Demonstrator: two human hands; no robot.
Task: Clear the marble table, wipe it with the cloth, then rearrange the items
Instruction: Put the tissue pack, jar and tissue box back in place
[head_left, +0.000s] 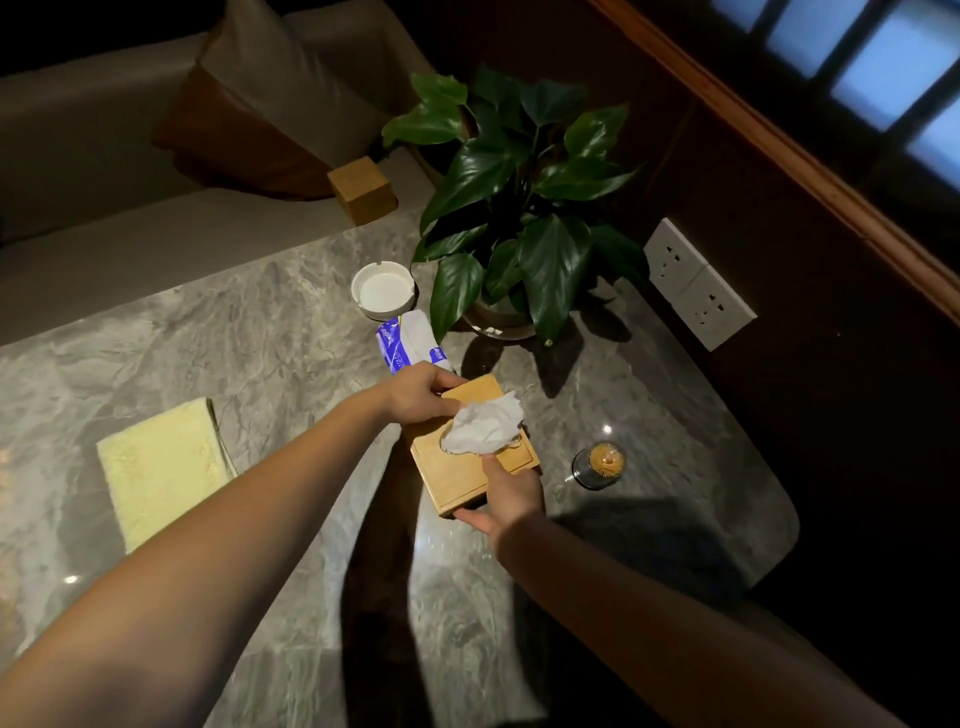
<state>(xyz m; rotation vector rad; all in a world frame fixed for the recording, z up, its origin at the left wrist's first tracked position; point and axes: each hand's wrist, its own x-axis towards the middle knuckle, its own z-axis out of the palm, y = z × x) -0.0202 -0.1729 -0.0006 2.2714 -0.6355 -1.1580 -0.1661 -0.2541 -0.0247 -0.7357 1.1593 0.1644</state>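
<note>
As left hand (421, 392) and right hand (511, 499) clasp the tissue box (462, 473), far and near ends, lift level, avoiding the toothpick jar (600, 464).

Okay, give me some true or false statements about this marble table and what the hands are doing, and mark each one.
1. The left hand and right hand both grip the wooden tissue box. True.
2. The yellow cloth is in the right hand. False: it lies untouched on the marble table, left of the box.
3. The white ashtray sits left of the potted plant. True.
4. The toothpick jar lies on its side. False: it stands upright, right of the box.
</note>
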